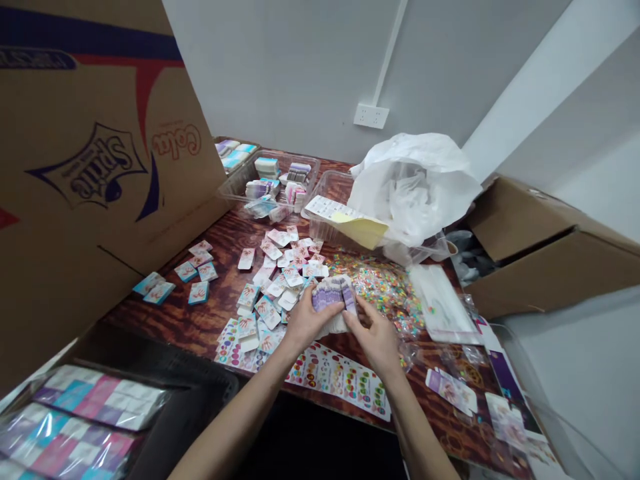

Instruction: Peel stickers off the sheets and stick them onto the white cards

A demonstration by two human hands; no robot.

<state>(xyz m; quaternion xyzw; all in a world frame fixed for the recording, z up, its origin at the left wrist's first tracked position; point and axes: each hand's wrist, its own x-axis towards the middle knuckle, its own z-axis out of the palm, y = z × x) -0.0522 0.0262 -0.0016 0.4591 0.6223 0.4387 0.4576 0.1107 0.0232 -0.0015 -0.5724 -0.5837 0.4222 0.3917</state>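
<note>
Both my hands meet over the middle of a dark wooden table. My left hand is closed round a fanned stack of small purple and white cards. My right hand grips the same stack from its right side with pinched fingers. Just beyond and left of the hands lies a loose pile of small pink and teal cards. Colourful sticker sheets lie under my wrists at the table's near edge.
A large Sprite cardboard box stands at the left. Clear plastic trays of card stacks sit at the back beside a white plastic bag. Colourful confetti bits and clear bags lie right. An open carton is far right.
</note>
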